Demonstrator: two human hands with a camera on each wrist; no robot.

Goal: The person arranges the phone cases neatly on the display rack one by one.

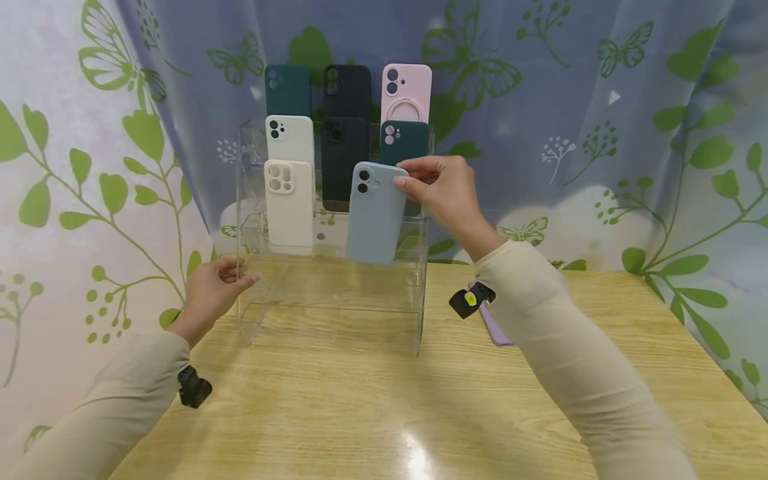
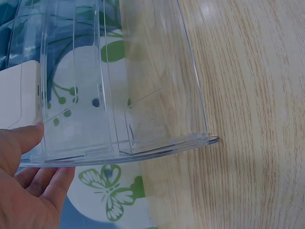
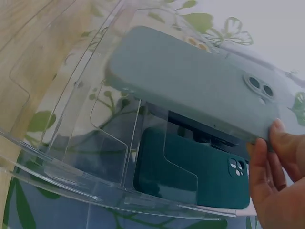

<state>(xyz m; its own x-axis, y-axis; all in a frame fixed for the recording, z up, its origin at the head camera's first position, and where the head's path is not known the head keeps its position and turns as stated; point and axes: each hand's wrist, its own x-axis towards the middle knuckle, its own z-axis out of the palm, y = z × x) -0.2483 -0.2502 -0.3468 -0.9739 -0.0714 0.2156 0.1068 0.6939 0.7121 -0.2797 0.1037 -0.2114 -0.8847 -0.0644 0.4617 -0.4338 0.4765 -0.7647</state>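
My right hand (image 1: 447, 190) pinches a light blue phone case (image 1: 377, 223) by its upper right corner, between thumb and fingers. The case tilts in front of the clear tiered display stand (image 1: 336, 308); the right wrist view cannot settle whether its lower end touches a tier. My left hand (image 1: 213, 290) grips the stand's left side panel (image 2: 143, 156), thumb on the inner face and fingers outside. A cream phone case (image 1: 291, 217) stands closest to that hand. Behind the blue case, a dark green phone case (image 3: 190, 171) stands in the right column.
Higher tiers hold a white case (image 1: 290, 141), black cases (image 1: 345, 160), another dark green case (image 1: 288, 90) and a pink case (image 1: 406, 83). A purple item (image 1: 497, 331) lies on the wooden table (image 1: 300, 413), partly hidden by my right forearm. A patterned curtain (image 1: 540, 87) hangs behind.
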